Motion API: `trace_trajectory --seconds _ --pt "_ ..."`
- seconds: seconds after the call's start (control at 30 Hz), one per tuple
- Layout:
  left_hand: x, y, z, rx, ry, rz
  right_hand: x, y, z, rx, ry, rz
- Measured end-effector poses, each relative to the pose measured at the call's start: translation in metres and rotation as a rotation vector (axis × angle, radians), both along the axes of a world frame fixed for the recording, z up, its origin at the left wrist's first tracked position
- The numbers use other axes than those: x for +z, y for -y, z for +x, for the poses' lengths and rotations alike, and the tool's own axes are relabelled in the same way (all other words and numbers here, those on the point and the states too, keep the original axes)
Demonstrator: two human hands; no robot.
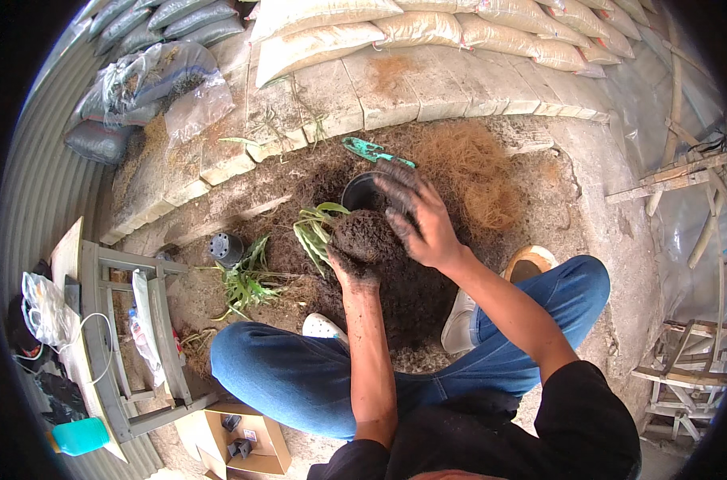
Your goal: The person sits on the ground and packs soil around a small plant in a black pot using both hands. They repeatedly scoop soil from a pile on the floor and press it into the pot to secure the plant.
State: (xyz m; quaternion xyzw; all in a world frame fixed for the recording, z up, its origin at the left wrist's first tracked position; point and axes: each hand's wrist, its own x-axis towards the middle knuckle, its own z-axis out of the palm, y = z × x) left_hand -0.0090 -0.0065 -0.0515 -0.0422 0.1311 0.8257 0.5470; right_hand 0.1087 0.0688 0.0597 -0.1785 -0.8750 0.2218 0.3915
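Note:
My left hand [354, 269], dark with soil, holds the root ball [366, 237] of a leafy plant [315, 231] from below, its long green leaves pointing left. My right hand [414, 213], also soiled, is raised beside the root ball with its fingers spread; whether the fingertips touch anything cannot be told. Just beyond the root ball stands a black plastic pot [358, 191], partly hidden by my right hand. A turquoise hand trowel [369, 150] lies behind the pot. Dark potting soil [411, 300] is heaped beneath my hands.
Brown coconut fibre [477, 174] lies at the right. To the left are an upturned black pot [225, 249] and cut green plants [249, 288]. A concrete block ledge [393, 96] carries filled sacks [423, 30]. A wooden stool [153, 336] and a cardboard box [273, 447] stand at lower left.

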Motion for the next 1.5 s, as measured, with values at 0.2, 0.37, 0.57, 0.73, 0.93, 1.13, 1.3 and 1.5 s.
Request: trace_trajectory --seconds 0.2,0.37,0.57,0.73,0.93,1.13,1.3,1.5 --pt "-0.026 -0.01 0.008 -0.027 -0.055 0.213 -0.056 0.01 -0.011 0.125 0.045 0.266" --pt "-0.001 0.0 0.007 -0.004 -0.037 0.058 -0.027 0.009 -0.008 0.16 0.172 0.12" --pt "0.011 -0.011 0.019 0.088 -0.134 -0.037 -0.029 0.007 -0.014 -0.013 0.166 0.149" --pt "-0.008 -0.004 0.014 -0.023 -0.046 0.154 -0.052 0.009 -0.009 0.106 0.372 0.074" --pt "-0.035 -0.014 -0.004 -0.038 -0.033 0.457 0.001 0.007 -0.015 -0.137 0.299 0.106" --pt "-0.018 -0.011 0.021 0.015 -0.075 0.202 -0.032 0.016 -0.032 -0.21 0.501 0.251" --pt "-0.001 -0.006 0.011 0.039 -0.097 0.126 -0.005 0.018 -0.04 -0.077 0.469 -0.04" --pt "-0.025 -0.019 0.015 0.268 0.219 0.414 -0.028 0.014 -0.045 0.04 0.56 0.047"
